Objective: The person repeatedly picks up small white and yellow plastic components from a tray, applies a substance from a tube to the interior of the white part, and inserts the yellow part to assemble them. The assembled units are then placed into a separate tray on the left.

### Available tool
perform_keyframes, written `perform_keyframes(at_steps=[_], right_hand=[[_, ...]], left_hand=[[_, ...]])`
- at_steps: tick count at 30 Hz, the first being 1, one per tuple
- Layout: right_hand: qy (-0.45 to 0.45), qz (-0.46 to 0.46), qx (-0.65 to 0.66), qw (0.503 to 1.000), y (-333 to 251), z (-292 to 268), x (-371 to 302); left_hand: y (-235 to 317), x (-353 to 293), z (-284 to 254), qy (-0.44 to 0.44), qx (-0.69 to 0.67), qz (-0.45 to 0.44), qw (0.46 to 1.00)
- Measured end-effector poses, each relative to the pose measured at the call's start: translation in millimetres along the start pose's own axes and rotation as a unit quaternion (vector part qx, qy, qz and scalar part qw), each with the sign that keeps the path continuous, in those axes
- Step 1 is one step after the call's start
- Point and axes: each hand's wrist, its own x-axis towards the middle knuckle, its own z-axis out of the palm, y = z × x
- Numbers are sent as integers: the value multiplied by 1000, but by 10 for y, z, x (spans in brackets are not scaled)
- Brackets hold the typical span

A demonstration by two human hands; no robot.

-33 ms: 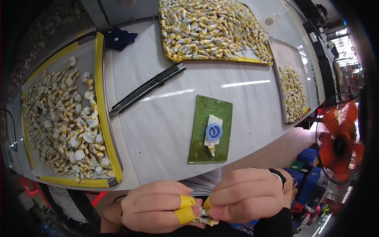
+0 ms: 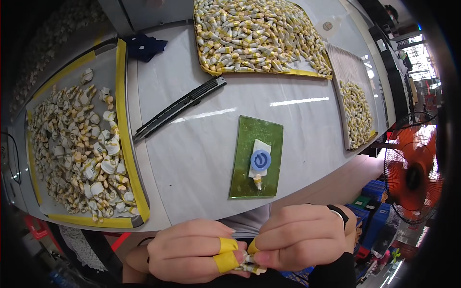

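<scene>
Low over my lap, at the table's near edge, both hands are closed around small white-and-yellow pieces (image 2: 248, 259). My left hand (image 2: 192, 249), with yellow tape around two fingers, holds them from the left. Thumb and fingertips of my right hand (image 2: 302, 235) pinch them from the right; yellow tape shows on one finger. How many pieces there are is hidden by the fingers. Beyond the hands lies a green rectangular plate (image 2: 239, 180). On it sit a white pad (image 2: 261, 145), a blue round disc (image 2: 260, 160) and one small yellow-banded piece (image 2: 258, 182).
A yellow-edged tray (image 2: 133, 149) of white-and-peach pieces stands at left. Another full tray (image 2: 269, 73) lies at the back, beside a smaller, partly filled tray (image 2: 349, 62). A black utility knife (image 2: 180, 108) and dark blue cloth (image 2: 146, 47) lie between. An orange fan (image 2: 414, 177) stands right.
</scene>
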Motion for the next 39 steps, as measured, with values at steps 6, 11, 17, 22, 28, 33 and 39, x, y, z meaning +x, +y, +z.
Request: perform_keyframes(at_steps=[6, 11, 17, 22, 28, 33, 39], right_hand=[[-29, -15, -27, 999, -6, -47, 13], [22, -59, -162, 985, -137, 41, -52], [148, -270, -252, 917, 122, 173, 17], [173, -252, -255, 918, 32, 218, 28], [147, -233, -250, 928, 49, 172, -7], [70, -140, -175, 972, 1, 51, -58], [63, 73, -78, 992, 17, 52, -28]], left_hand=[[-13, 15, -1, -15, 19, 11, 1000], [-8, 11, -70, -62, -10, -58, 996], [12, 35, -180, -104, -13, -48, 993], [57, 26, -138, -92, -23, -40, 995], [2, -14, -117, -78, -10, -39, 996], [-41, -6, -70, -68, -73, -79, 992], [-43, -132, 104, 65, -434, -217, 872]])
